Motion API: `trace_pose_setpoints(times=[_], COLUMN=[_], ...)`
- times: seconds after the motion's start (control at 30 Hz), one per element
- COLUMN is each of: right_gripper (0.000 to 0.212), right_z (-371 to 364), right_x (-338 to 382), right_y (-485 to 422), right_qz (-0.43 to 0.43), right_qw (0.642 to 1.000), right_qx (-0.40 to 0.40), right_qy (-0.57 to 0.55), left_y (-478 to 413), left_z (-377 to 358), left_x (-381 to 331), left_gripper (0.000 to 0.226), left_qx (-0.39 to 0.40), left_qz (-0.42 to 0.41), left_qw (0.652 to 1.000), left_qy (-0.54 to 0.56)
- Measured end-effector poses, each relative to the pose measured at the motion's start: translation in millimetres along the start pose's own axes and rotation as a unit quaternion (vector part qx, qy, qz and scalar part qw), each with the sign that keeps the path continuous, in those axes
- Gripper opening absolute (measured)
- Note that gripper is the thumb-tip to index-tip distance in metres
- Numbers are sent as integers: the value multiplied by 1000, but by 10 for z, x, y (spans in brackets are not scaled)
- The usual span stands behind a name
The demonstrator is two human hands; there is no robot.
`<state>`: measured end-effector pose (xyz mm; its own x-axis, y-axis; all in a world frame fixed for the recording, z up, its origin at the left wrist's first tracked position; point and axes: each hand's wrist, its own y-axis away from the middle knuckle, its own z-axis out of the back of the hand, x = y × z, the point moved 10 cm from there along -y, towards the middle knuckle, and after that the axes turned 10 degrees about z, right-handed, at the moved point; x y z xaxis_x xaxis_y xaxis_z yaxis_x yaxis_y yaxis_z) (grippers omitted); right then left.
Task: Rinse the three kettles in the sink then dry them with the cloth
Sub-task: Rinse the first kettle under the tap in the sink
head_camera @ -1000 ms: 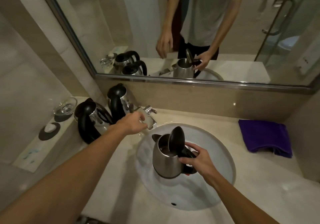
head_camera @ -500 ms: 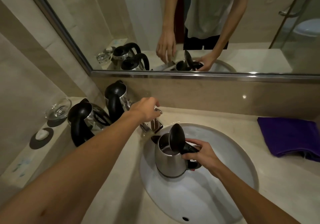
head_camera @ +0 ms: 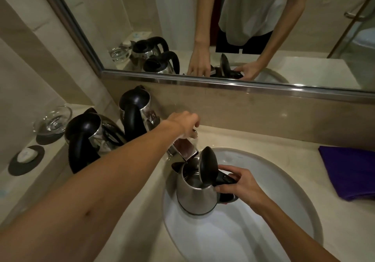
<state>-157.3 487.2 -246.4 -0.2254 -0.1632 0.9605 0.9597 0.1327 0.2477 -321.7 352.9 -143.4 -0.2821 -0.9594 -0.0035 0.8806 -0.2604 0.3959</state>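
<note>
Bathroom. A beige stone worktop (head_camera: 253,138) runs under a metal-framed wall mirror (head_camera: 142,18), with a white oval sink (head_camera: 284,190) set into it. A folded purple cloth (head_camera: 351,172) lies at the worktop's right edge. Two kettles with black lids and handles stand at the back left corner: the rear kettle (head_camera: 136,107) just beside the tap (head_camera: 185,150), the front kettle (head_camera: 87,128) to its left. On the raised ledge at the left edge sit a glass bowl (head_camera: 53,117) and a soap (head_camera: 25,155), each on a dark mat.

The left hand (head_camera: 185,125) rests on top of the tap, fingers curled down over its lever. The right hand (head_camera: 237,186) grasps the black handle of the steel kettle (head_camera: 196,190), held upright inside the sink at its back left rim. The lid (head_camera: 208,164) stands raised and the opening sits below the tap's spout.
</note>
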Motion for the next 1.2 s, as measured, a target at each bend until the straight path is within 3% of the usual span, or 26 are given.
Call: trace_pose_setpoints(times=[0.23,0.77,1.2], right_gripper=[56,53,54], right_z=[-12,-3,14], right_x=[-17,50,54], right_y=[-55,-139,-163], right_qz=[2,24,29], right_qw=[1000,1000,1000], right_qx=[-13,-7,-11], right_qy=[-14,-11,1], left_y=[-113,-267,-280], left_z=[19,49,78], left_x=[-48,-46,-12], left_gripper=[36,50,47], left_qx=[-29,-57,-66], left_qz=[-39,-29,-7], left_qw=[997,995,997], left_qy=[-54,-71,-50])
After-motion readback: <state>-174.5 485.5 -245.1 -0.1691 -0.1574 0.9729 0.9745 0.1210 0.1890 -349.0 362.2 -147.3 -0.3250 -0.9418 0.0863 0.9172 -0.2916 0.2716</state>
